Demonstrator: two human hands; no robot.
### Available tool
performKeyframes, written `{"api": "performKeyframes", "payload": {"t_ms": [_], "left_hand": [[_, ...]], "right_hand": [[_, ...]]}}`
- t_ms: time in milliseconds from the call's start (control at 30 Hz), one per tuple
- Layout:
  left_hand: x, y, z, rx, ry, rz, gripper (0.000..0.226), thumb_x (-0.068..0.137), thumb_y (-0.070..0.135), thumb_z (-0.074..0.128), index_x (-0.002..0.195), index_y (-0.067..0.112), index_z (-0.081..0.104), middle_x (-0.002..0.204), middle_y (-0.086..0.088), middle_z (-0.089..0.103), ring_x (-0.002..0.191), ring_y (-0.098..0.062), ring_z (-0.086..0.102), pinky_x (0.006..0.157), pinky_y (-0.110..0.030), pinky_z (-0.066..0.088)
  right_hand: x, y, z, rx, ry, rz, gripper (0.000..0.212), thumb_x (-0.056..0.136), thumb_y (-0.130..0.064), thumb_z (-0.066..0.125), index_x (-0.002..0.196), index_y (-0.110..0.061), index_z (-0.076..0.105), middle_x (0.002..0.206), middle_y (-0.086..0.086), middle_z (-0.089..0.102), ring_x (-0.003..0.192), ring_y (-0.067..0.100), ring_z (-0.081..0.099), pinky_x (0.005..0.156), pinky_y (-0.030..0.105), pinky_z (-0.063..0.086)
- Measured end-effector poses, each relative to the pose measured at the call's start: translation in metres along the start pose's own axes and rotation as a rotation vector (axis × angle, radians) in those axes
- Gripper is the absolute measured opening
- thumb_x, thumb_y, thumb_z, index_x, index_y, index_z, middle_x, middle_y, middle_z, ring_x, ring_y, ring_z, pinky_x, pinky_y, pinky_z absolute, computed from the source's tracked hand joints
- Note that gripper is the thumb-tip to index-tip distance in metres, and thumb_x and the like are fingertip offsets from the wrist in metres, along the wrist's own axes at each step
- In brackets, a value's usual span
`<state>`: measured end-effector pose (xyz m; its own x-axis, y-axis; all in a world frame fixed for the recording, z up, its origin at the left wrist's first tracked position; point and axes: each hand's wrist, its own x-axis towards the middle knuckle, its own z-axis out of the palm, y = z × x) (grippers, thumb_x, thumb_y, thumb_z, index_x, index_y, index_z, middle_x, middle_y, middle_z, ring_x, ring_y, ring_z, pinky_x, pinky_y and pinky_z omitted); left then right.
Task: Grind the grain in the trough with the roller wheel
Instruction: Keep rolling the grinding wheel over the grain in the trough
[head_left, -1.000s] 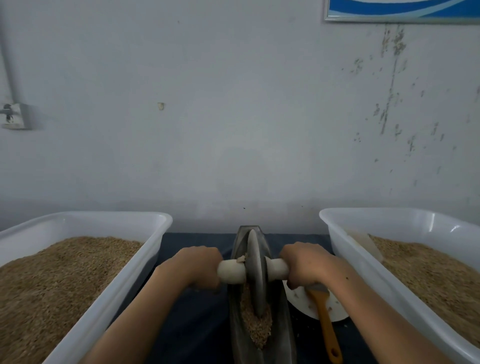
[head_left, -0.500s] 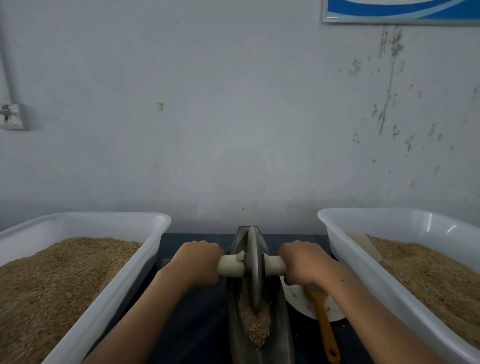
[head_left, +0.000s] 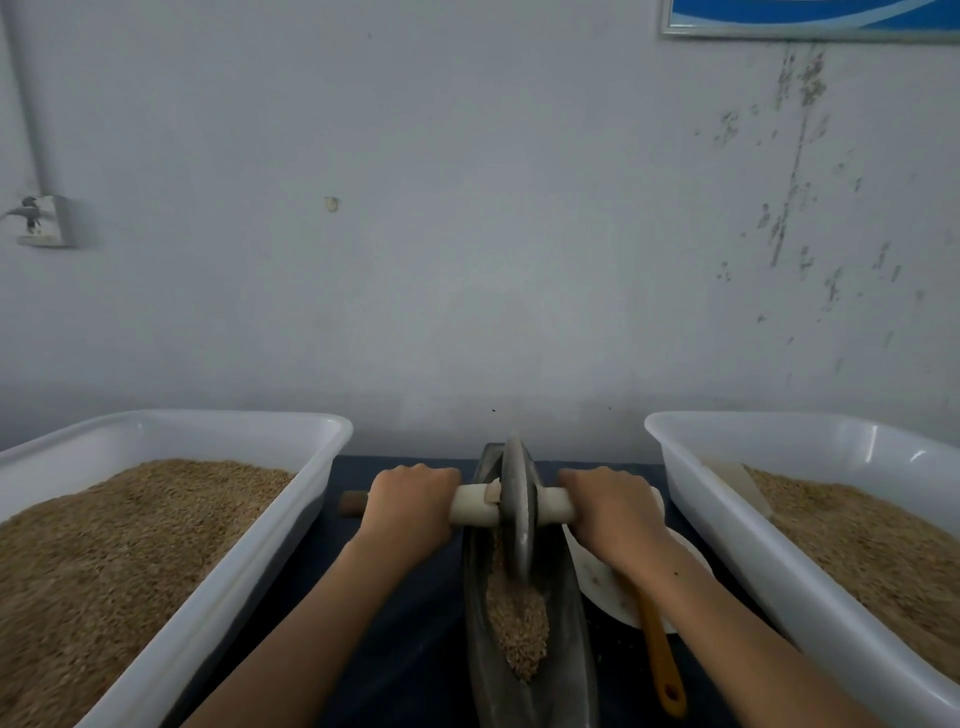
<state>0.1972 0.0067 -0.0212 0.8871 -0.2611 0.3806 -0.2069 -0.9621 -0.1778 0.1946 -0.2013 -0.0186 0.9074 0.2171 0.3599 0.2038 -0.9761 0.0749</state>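
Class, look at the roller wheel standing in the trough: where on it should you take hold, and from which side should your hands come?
Take the roller wheel by its pale axle handle, one grip each side of the disc, coming from above with knuckles up. The handle sticks out level to both sides of the upright disc, so the left hand and right hand, wrapped like this, can likely balance it and press down into the trough.

Trough (head_left: 566, 670) near end cut off below, orange handle's (head_left: 658, 660) head hidden behind right forearm
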Motion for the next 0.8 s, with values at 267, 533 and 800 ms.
{"api": "performKeyframes", "payload": {"t_ms": [267,533,800], "left_hand": [[0.003,-0.011,-0.013,-0.159,-0.463,0.061,0.043,0.076,0.034,0.071,0.115,0.020,0.059,0.104,-0.001,0.065,0.090,-0.017,0.059,0.074,-0.029,0.043],[0.001,-0.001,-0.007,0.021,-0.134,0.009,0.032,0.085,0.035,0.060,0.113,0.022,0.055,0.106,0.000,0.063,0.094,-0.019,0.060,0.070,-0.029,0.037],[0.003,-0.002,-0.004,0.012,-0.117,0.047,0.031,0.086,0.033,0.060,0.114,0.022,0.055,0.106,0.000,0.063,0.096,-0.018,0.060,0.075,-0.029,0.041]], "right_hand": [[0.003,0.006,-0.022,0.007,-0.465,-0.086,0.036,0.080,-0.022,0.069,0.115,-0.018,0.060,0.100,0.001,0.064,0.084,0.017,0.059,0.066,0.027,0.041],[0.003,0.005,-0.009,-0.009,-0.216,-0.041,0.019,0.084,-0.020,0.061,0.102,-0.022,0.060,0.096,-0.001,0.065,0.082,0.018,0.058,0.066,0.027,0.037],[0.002,0.006,-0.004,0.000,-0.135,-0.042,0.014,0.085,-0.021,0.059,0.099,-0.023,0.058,0.100,0.000,0.066,0.088,0.019,0.061,0.069,0.029,0.037]]}}
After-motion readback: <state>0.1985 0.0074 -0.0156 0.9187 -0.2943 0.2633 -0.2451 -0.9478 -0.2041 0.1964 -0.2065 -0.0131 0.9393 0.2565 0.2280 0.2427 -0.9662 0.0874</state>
